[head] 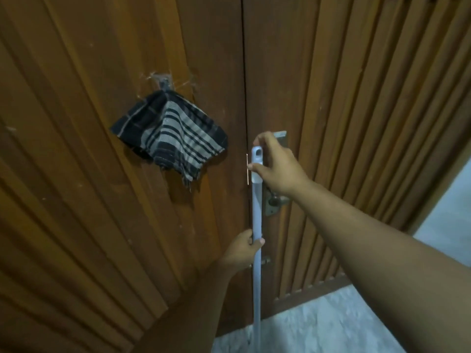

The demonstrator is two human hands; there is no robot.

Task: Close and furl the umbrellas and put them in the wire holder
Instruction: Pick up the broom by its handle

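Upright, both hands, right hand (276, 165) above left hand (243, 250), grip the pole (256, 212).

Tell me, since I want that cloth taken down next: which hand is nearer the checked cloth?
Right. The right hand grips the pole top, level with the checked cloth; the left hand grips it well below.

A pale grey-blue pole (256, 220) with a capped, holed top stands upright against the wooden door

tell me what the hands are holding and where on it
Both hands hold one pale, upright pole. The right hand grips its capped top end; the left hand grips the shaft lower down. Its bottom end is out of view.
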